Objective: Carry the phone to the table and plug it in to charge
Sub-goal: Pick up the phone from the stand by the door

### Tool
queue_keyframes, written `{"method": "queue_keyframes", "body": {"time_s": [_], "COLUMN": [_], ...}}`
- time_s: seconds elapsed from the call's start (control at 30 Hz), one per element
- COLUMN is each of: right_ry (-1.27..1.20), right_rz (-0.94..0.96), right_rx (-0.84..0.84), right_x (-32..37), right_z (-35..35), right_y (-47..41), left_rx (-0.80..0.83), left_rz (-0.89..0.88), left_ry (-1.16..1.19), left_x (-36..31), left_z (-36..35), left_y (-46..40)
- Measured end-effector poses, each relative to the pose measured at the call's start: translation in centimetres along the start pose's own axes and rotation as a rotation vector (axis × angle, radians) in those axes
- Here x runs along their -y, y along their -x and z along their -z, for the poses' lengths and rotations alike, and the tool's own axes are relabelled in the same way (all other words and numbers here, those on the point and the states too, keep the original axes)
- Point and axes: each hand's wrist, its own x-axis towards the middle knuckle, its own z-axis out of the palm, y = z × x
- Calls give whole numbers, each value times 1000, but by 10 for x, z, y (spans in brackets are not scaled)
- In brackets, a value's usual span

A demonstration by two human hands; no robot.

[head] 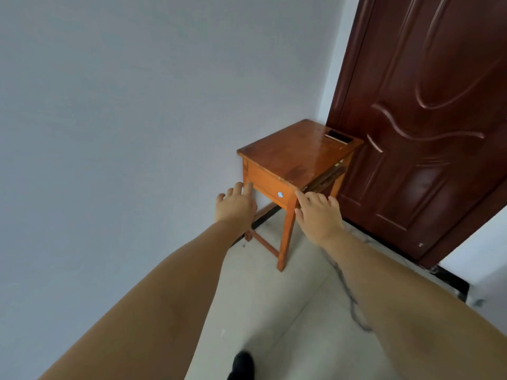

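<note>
A small orange wooden table (pixel 290 157) with a front drawer stands in the corner against the pale wall. A dark phone (pixel 339 137) lies flat on its far right corner, close to the door. My left hand (pixel 236 205) reaches out with fingers spread, just left of the table's front left leg. My right hand (pixel 318 212) is stretched out with fingers apart, near the table's front right corner. Both hands hold nothing. No charger or cable is clearly visible on the table.
A dark red-brown wooden door (pixel 428 119) stands right behind the table. The floor (pixel 288 311) is pale tile with a dark streak beside my right forearm. My dark shoe (pixel 241 364) shows at the bottom edge.
</note>
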Motion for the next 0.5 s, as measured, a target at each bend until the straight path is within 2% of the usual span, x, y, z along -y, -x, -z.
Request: {"method": "queue_keyframes", "body": {"time_s": [0.5], "right_ry": [7], "right_rz": [-171], "right_rx": [64], "right_x": [-206], "right_z": [-69], "right_y": [-274], "left_rx": [-19], "left_rz": [-175], "left_ry": [75], "left_x": [-96], "left_z": [-59], "left_y": [-357]}}
